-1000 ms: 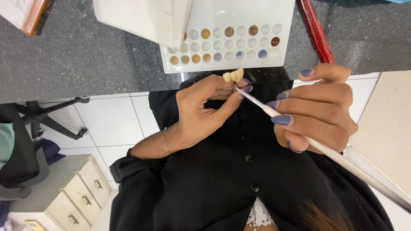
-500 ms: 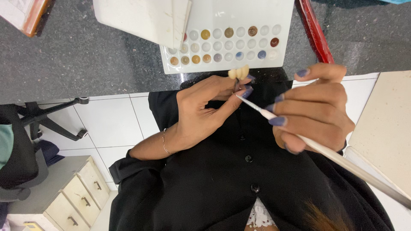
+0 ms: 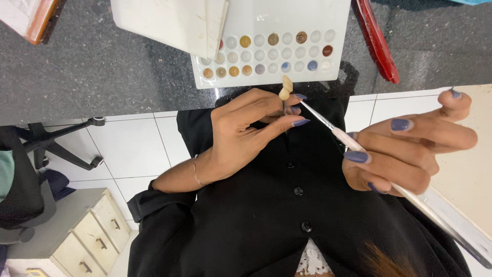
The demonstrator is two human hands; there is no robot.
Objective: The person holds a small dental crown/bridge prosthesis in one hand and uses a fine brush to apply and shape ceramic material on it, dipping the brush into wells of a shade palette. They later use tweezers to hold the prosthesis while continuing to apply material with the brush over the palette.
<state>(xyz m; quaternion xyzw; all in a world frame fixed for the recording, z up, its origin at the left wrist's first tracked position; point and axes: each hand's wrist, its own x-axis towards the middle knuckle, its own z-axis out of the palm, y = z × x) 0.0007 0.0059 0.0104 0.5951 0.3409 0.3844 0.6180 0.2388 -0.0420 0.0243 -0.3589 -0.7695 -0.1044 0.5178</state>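
My left hand [image 3: 246, 128] pinches a thin metal pin that carries a small cream tooth-shaped piece [image 3: 284, 88], held up just below the palette. My right hand [image 3: 405, 149] grips a fine brush [image 3: 328, 125] with a long pale handle that runs off to the lower right. The brush tip rests by my left fingertips, just under the tooth piece. A white palette [image 3: 271, 15] with several wells of brown, yellow, blue and white pigment lies on the dark speckled counter [image 3: 77, 72] right behind my hands.
A white slab [image 3: 169, 23] overlaps the palette's left corner. A red tool [image 3: 376, 38] lies to the palette's right. A beige surface [image 3: 471, 169] is on the right. Below are white floor tiles, a chair base [image 3: 61, 138] and a cream drawer unit [image 3: 77, 231].
The tooth piece has turned from lying sideways to standing more upright. My right hand has drawn slightly right and down, its upper finger stretched out, with the brush tip still at my left fingertips.
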